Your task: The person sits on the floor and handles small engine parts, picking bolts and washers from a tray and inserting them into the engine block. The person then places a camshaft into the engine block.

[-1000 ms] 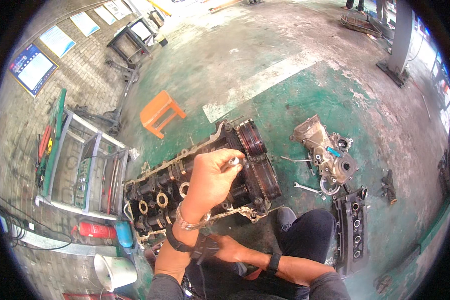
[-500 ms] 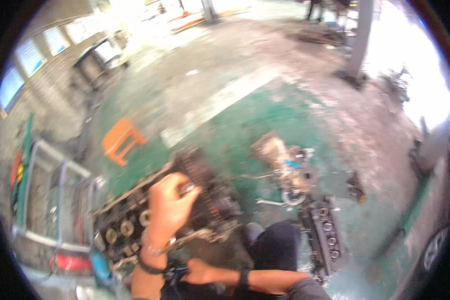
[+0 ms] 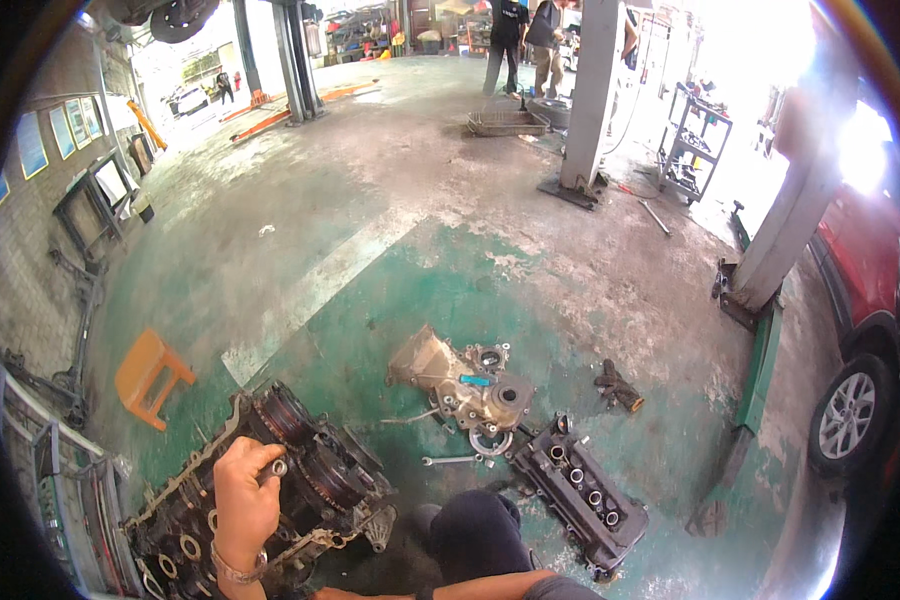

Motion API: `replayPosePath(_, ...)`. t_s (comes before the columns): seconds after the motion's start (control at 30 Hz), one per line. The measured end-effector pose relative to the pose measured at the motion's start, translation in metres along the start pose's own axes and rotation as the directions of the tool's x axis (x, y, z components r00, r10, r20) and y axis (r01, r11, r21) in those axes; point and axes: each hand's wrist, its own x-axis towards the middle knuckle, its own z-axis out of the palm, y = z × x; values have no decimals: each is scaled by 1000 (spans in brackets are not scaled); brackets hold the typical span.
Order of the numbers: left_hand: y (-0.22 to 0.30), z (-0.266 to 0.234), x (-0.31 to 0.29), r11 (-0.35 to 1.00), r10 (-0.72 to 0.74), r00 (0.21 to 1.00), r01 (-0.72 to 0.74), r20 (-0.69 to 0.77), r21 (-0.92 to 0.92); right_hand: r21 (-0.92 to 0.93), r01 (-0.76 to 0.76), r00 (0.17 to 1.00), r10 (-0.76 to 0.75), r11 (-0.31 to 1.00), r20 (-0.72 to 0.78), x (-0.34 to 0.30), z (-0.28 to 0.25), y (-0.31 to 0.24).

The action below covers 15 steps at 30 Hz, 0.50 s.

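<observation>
My left hand is above the engine, its fingers closed in a pinch. Between thumb and forefinger is a small round metal piece with a hole in it; I cannot make out its exact kind. The engine lies dark and greasy on the floor, with two ridged round sprockets at its right end and light ring-shaped openings along its top. Only a sliver of my right hand shows at the lower edge, beside the engine, and its fingers are hidden.
A metal engine cover, a wrench and a black valve cover lie ahead and right. An orange stool stands left, a metal frame nearer. Grey posts and a red car are right; people stand far off.
My view has tilted up and turned right, so the engine and stool sit lower and further left. My right hand has mostly dropped out of sight; the left still pinches the metal piece.
</observation>
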Motion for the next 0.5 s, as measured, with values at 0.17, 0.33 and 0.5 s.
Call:
replayPosePath(0.17,6,4,0,987,-158,977,151,-144,-59,-62,-52,999,51,997,-10,-3,2,7)
replayPosePath(0.33,5,3,2,983,-183,978,182,-95,-24,-128,0,1000,-1,992,-9,3,6,14)
replayPosePath(0.5,7,2,2,998,-63,995,63,-78,-9,-23,84,995,-82,996,63,9,4,26)
